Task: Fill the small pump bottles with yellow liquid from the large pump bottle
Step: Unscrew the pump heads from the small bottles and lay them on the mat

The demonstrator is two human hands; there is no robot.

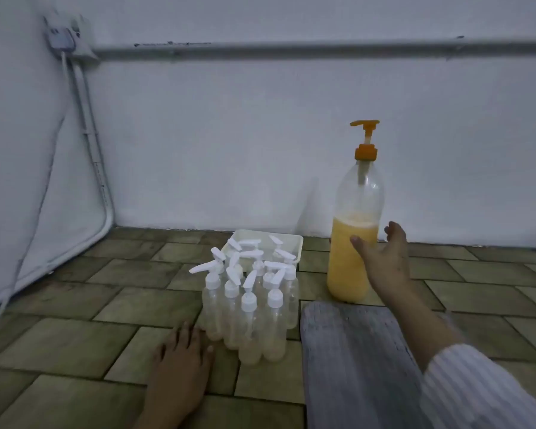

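Right hand (384,258) open, outstretched beside large pump bottle (355,243).

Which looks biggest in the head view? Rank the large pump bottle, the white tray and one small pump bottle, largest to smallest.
1. large pump bottle, clearly tallest.
2. white tray, though partly hidden and farther away, so unsure.
3. small pump bottle.

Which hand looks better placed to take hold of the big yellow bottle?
The right hand: it is open right beside the large pump bottle. The left hand rests on the floor by the small pump bottles.
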